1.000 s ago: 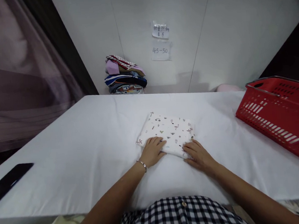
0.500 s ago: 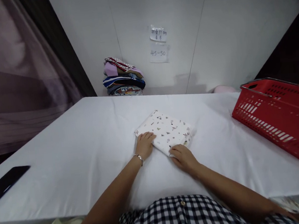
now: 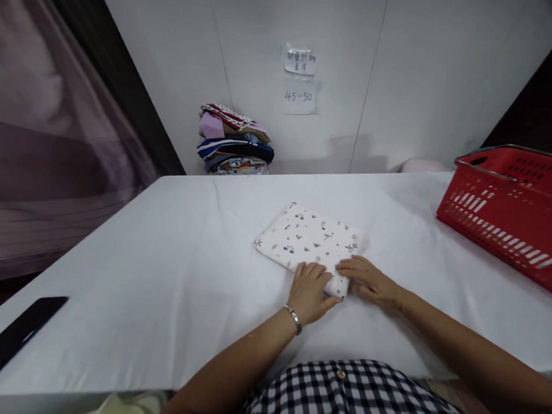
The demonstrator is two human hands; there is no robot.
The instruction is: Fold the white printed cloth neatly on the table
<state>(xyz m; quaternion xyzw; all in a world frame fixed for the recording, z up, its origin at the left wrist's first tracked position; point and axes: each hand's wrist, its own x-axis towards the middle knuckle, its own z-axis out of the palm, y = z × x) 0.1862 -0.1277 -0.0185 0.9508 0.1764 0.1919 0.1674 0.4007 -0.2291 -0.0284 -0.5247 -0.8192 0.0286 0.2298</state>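
Observation:
A folded white cloth printed with small grey and brown figures lies on the white-covered table, turned cornerwise to me. My left hand, with a silver bracelet at the wrist, rests on its near left edge, fingers lying on the fabric and thumb stretched out by the near corner. On the near right edge sits my right hand, its fingertips over the cloth and its thumb tucked low at the side, closed on that edge. The near corner shows between both hands. The fabric under my fingers is hidden.
A red plastic basket with a metal handle stands at the right of the table. A black phone-like slab lies at the left edge. Stacked folded fabrics stand by the back wall, beside paper signs.
My left hand has slid right and nearer along the cloth's edge, towards the near corner. My right hand has shifted right, onto the near right edge. The view has tilted slightly.

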